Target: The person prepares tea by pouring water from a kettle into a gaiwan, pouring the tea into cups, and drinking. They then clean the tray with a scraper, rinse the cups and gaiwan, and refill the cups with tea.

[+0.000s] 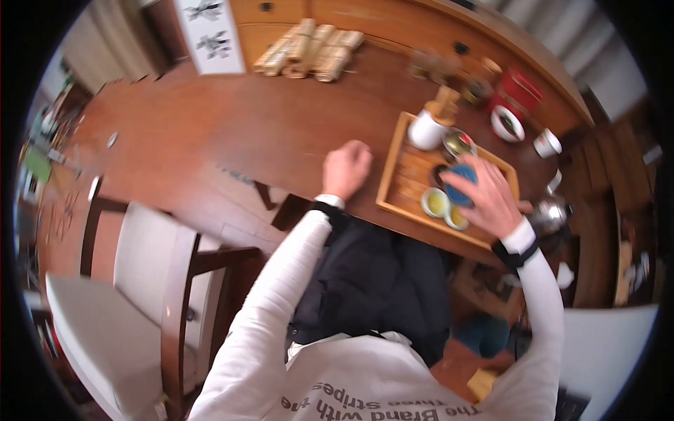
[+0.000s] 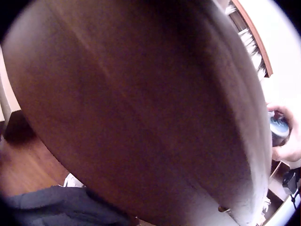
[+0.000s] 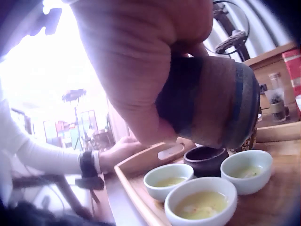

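My right hand point(image 1: 497, 200) grips a blue-and-brown ceramic pot point(image 3: 218, 101), tipped on its side over the wooden tray point(image 1: 385, 188). Just below the pot is a dark cup point(image 3: 205, 167). Around that cup stand three pale cups, a left one point(image 3: 155, 184), a right one point(image 3: 254, 181) and a front one point(image 3: 176, 214), all holding yellow-green tea. My left hand point(image 1: 347, 170) rests on the table's near edge, left of the tray, fingers loosely curled and holding nothing. Dark tabletop point(image 2: 131, 117) fills most of the left wrist view.
On the tray stand a white holder point(image 1: 425, 133) with wooden tools and a glass lidded pot point(image 1: 458, 142). Beyond are a red box point(image 1: 518, 91), a white dish point(image 1: 507, 125) and a white cup point(image 1: 547, 144). A metal kettle point(image 1: 550, 214) is at right, rolled bamboo mats point(image 1: 309, 50) at the back.
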### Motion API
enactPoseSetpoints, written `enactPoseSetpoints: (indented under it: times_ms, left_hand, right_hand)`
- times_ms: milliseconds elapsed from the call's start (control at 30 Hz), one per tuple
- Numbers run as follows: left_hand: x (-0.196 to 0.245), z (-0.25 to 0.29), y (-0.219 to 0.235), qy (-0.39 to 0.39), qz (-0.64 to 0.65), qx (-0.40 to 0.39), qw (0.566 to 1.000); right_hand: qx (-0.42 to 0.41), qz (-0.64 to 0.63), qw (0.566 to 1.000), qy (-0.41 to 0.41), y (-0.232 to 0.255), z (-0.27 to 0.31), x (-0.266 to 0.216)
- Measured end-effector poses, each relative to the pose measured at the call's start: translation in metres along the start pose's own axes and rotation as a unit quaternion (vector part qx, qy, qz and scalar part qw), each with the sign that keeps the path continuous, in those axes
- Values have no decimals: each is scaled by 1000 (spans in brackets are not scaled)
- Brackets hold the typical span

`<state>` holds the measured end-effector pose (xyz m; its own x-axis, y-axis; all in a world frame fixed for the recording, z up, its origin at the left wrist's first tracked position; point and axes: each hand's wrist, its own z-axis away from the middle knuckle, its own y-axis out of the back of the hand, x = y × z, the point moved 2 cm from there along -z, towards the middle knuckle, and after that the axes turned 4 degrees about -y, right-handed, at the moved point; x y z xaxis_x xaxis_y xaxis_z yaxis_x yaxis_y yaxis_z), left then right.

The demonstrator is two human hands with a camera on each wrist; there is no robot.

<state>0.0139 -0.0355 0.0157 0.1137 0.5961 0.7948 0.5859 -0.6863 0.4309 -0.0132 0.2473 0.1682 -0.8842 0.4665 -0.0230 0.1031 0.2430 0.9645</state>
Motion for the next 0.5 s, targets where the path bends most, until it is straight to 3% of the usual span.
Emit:
enactPoseSetpoints:
  times_ms: [167,300,433,500]
  left_hand:
    - [-14,-1,-7,0,43,-22,999]
    - [-12,-1,-8,-8,66,-38,997]
    - [-4,-1,-4,-14,32,-51,998]
    - [-6,-2,-5,-13,19,-44,999]
  right_hand:
    - [104,-220,957,-160,7,17,43]
    - [222,-195,929,-221,11,35,77]
    - [259,-190,910,-263,-9,48,112]
    - [291,-235,877,-300,-29,53,131]
